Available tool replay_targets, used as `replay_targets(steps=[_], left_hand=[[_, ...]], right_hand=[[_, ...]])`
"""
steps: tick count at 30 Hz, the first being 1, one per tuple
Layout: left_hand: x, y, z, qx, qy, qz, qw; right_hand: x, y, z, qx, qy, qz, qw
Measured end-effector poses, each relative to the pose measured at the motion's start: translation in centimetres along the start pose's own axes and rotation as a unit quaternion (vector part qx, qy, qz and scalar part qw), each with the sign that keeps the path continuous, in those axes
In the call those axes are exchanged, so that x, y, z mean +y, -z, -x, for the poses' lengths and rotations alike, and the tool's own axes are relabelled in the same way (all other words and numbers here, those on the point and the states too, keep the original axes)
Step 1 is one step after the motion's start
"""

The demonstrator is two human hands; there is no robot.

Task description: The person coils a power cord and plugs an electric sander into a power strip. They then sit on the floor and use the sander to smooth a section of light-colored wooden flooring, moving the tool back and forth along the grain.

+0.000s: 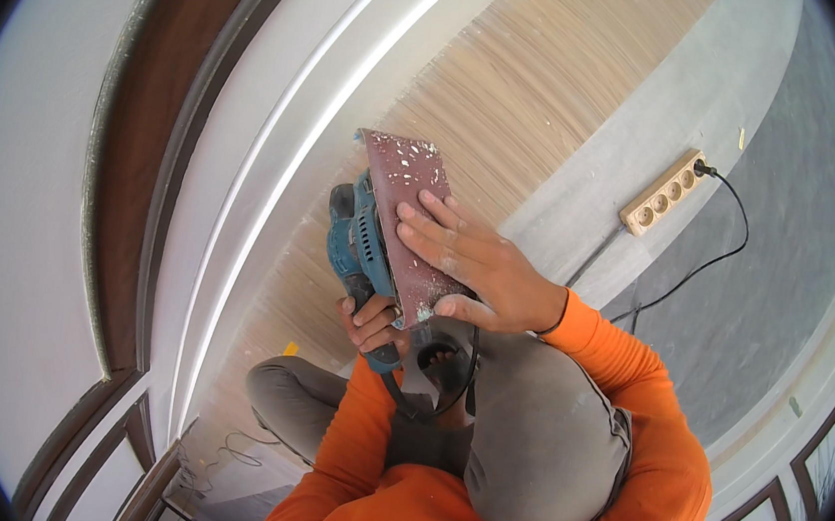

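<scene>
Tipped on its side above my lap is a teal electric sander (366, 235), its flat base turned to the right. My left hand (369, 324) wraps round its dark rear handle. Over the base lies a reddish-brown sheet of sandpaper (418, 230), speckled with white flakes. My right hand (487, 267) rests against this sheet with its fingers stretched out and the thumb near the lower edge. A black cord (473, 361) hangs from the sander by my knee. The palm side of my right hand is hidden.
A beige power strip (663, 192) with a black plug in one end lies on the grey floor at right. Wood-patterned flooring (515, 79) runs under the sander. At left stands a white wall with a dark brown frame (131, 153). Small yellow scrap (290, 349) lies near my left knee.
</scene>
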State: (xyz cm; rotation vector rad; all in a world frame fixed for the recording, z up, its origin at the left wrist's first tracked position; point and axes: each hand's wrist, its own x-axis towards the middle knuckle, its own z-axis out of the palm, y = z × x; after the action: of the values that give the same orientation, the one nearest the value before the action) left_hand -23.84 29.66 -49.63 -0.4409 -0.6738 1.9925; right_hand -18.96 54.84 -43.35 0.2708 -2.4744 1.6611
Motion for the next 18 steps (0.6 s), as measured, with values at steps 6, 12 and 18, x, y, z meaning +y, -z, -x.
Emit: replay_targets(steps=[6, 12, 18], left_hand=[[-1.2, -1.1, -0.1, 0.033, -0.065, 0.014, 0.997], [-0.2, 0.1, 0.4, 0.005, -0.061, 0.025, 0.998], [-0.2, 0.1, 0.8, -0.002, -0.056, 0.032, 0.998]], right_hand=[[1.9, -0.1, 2.2, -0.009, 0.167, -0.071, 0.983], [2.3, -0.5, -1.9, 0.119, -0.089, -0.059, 0.987], [1.7, -0.7, -1.5, 0.035, -0.044, -0.060, 0.997]])
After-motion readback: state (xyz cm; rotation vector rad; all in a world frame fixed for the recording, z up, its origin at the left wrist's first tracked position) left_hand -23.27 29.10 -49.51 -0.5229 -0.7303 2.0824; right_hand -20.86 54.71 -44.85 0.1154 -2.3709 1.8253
